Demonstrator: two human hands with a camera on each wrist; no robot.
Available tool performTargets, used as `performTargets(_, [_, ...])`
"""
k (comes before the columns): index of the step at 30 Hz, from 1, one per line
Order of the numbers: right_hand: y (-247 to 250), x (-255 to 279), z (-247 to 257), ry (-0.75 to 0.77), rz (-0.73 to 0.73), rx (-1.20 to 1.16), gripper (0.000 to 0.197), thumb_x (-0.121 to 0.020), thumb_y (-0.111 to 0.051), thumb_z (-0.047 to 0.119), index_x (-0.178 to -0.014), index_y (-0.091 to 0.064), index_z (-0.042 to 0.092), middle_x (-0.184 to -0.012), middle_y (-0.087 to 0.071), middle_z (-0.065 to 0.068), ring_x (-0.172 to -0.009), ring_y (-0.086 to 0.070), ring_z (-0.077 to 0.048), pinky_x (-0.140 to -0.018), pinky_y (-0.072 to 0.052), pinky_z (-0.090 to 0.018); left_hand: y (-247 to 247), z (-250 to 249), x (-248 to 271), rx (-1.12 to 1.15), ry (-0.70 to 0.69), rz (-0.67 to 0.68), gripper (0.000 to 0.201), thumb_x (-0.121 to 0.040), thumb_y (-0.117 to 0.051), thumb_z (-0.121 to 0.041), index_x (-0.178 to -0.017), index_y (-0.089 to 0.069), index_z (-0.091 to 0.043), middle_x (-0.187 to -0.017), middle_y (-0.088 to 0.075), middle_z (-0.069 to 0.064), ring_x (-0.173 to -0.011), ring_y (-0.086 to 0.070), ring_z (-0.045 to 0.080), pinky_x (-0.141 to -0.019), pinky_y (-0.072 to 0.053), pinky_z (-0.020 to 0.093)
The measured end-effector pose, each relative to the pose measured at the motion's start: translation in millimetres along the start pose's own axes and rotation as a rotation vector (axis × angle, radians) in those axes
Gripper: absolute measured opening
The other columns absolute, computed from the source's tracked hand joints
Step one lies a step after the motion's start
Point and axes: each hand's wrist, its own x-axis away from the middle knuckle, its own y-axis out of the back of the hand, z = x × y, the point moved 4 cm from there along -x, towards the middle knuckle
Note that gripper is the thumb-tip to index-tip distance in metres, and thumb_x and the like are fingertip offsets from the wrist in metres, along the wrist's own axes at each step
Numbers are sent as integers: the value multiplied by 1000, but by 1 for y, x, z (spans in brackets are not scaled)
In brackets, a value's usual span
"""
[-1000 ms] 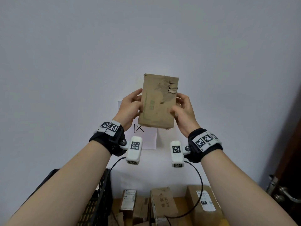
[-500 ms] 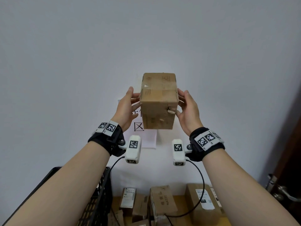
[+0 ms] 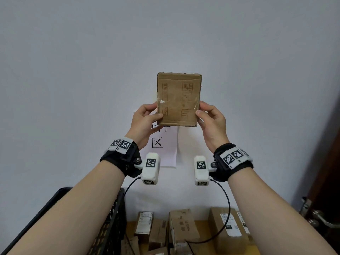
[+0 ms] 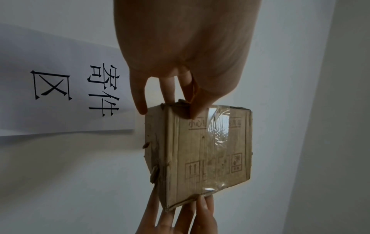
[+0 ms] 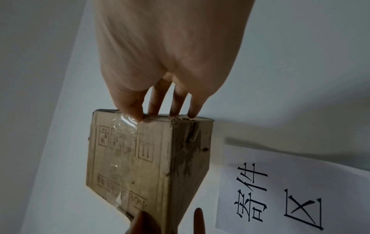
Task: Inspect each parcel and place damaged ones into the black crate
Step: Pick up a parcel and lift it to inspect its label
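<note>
White wall (image 3: 73, 70) behind; parcel (image 3: 178, 100) raised between hands, left hand (image 3: 145, 120) and right hand (image 3: 211, 122) pinching its sides

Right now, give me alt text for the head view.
Both hands, left hand and right hand, hold a taped cardboard parcel up against a pale wall. Below sit a black crate and more parcels.

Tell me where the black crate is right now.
In the head view the black crate sits at the lower left, partly hidden under the left forearm, just left of the parcels stacked by the wall.
</note>
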Motion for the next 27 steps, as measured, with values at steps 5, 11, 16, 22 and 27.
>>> performTargets(5, [-2, 1, 2, -12, 4, -5, 20, -94, -65, -5, -101, -71, 13, -135, -68, -8, -123, -66, -22, -107, -53, -44, -1, -4, 0, -1, -9, -1, 28, -96, -61, 6, -115, -60, -14, -134, -68, -6, -92, -72, 7, -77, -62, 34])
performTargets(11, [-3, 6, 5, -34, -20, 30, 31, -94, -64, -6, -122, -66, 8, -121, -72, 0, -107, -71, -15, -90, -58, -33, 0, -4, 3, 11, -11, -2, 28, -97, -59, 7, -117, -60, -12, -136, -67, -7, -95, -72, 9, -76, -62, 32])
performTargets(16, [1, 7, -2, -64, 33, 94, 75, -89, -60, -11, -151, -47, 29, -120, -64, -7, -97, -70, -15, -89, -62, -41, -6, -8, 3, 140, 20, -13, 13, -103, -62, -18, -107, -67, -6, -111, -77, 0, -99, -70, 13, -77, -61, 36])
performTargets(22, [9, 22, -33, -158, 8, 103, 64, -87, -53, -16, -137, -57, 23, -130, -63, -11, -110, -67, -21, -87, -61, -39, 1, 29, 2, 186, 113, -84, 63, -94, -75, -31, -136, -50, 9, -119, -71, 24, -92, -71, 26, -89, -59, 44])
performTargets(27, [38, 29, -62, -371, -21, -31, 14, -102, -51, 15, -105, -64, 12, -125, -67, -11, -119, -67, -37, -102, -53, -59, 29, 69, 7, 279, 247, -64, 36, -96, -73, -18, -125, -52, -12, -110, -69, 12, -98, -65, 30, -75, -57, 42])
